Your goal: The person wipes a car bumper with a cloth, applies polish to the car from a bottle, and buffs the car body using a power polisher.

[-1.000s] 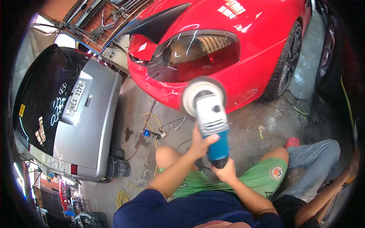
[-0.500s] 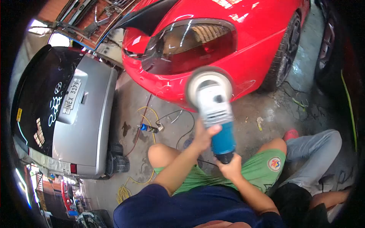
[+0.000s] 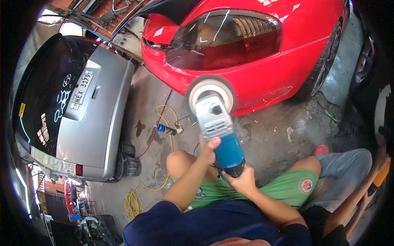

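silver vehicle (image 3: 92,135) rear | plate (image 3: 82,90): NEX 3179 | oval emblem (image 3: 67,80): slanted H

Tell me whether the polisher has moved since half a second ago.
Yes. Judged against the red car, the polisher has shifted to the left in the view.

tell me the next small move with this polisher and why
Probably guide the rotary polisher rightward along the red bumper toward its pale curved streak. The left hand and right hand both grip the tool, and its blurred-edged pad overlaps the bumper in view, left of that streak; whether it touches can't be told.
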Demonstrator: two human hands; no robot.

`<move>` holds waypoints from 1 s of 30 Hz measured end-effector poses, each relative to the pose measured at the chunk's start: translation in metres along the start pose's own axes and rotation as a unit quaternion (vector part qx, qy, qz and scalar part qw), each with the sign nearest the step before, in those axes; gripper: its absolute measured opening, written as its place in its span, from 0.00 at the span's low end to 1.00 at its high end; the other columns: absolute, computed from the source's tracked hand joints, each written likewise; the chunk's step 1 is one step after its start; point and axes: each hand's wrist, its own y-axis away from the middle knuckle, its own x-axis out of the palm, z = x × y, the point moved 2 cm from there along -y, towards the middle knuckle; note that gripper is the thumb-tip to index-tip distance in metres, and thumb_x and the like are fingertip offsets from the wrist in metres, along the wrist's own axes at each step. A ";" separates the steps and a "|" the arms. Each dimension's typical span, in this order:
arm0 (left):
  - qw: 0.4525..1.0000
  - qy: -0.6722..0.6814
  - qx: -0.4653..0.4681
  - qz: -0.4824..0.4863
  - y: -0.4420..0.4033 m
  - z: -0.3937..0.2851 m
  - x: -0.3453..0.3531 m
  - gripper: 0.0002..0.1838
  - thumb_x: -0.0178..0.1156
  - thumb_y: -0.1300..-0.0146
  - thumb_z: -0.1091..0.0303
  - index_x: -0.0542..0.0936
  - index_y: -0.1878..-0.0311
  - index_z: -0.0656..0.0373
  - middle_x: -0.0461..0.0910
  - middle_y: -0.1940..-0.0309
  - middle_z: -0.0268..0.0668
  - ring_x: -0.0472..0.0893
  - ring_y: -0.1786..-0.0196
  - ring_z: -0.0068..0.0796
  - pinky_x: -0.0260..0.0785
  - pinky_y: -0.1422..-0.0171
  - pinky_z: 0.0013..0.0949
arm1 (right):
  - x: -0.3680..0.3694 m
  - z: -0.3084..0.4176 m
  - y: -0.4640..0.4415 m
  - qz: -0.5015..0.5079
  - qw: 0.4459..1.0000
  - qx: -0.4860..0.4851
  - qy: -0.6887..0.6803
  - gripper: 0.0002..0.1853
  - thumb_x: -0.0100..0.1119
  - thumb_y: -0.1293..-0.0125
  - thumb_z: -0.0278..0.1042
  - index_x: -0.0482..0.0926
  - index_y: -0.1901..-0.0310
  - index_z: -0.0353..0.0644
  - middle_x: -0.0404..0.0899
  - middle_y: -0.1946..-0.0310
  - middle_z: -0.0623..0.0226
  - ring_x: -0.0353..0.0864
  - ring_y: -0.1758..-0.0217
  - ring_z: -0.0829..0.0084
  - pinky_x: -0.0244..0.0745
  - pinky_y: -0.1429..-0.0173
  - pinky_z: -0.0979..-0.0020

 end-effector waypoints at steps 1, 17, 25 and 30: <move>1.000 -0.007 0.001 0.000 0.001 -0.007 -0.006 0.49 0.70 0.45 0.39 0.70 0.28 0.65 0.80 0.40 0.50 0.85 0.41 0.45 0.84 0.39 0.49 | 0.005 0.003 -0.004 0.007 1.000 0.005 0.009 0.21 0.81 0.46 0.39 0.87 0.56 0.35 0.90 0.65 0.51 0.93 0.60 0.58 0.85 0.53 0.60; 0.995 0.081 -0.014 0.057 -0.009 -0.008 0.043 0.52 0.68 0.43 0.35 0.67 0.25 0.64 0.77 0.35 0.52 0.82 0.37 0.48 0.83 0.39 0.49 | -0.033 0.009 0.006 -0.033 0.997 0.037 0.063 0.25 0.85 0.50 0.44 0.87 0.56 0.34 0.90 0.62 0.47 0.92 0.57 0.53 0.85 0.51 0.58; 0.997 0.012 0.015 0.068 -0.042 -0.030 0.121 0.35 0.70 0.38 0.50 0.75 0.35 0.64 0.83 0.51 0.42 0.85 0.51 0.31 0.81 0.47 0.37 | -0.082 0.062 0.028 -0.083 0.991 0.101 -0.009 0.25 0.85 0.47 0.46 0.86 0.60 0.33 0.89 0.66 0.61 0.86 0.65 0.70 0.82 0.54 0.63; 0.998 0.048 0.006 0.043 -0.033 -0.040 0.110 0.36 0.72 0.39 0.51 0.73 0.35 0.65 0.83 0.49 0.41 0.83 0.48 0.31 0.78 0.42 0.38 | -0.080 0.067 0.029 -0.042 0.994 0.098 0.012 0.26 0.85 0.46 0.47 0.85 0.60 0.33 0.88 0.66 0.62 0.85 0.64 0.71 0.81 0.54 0.63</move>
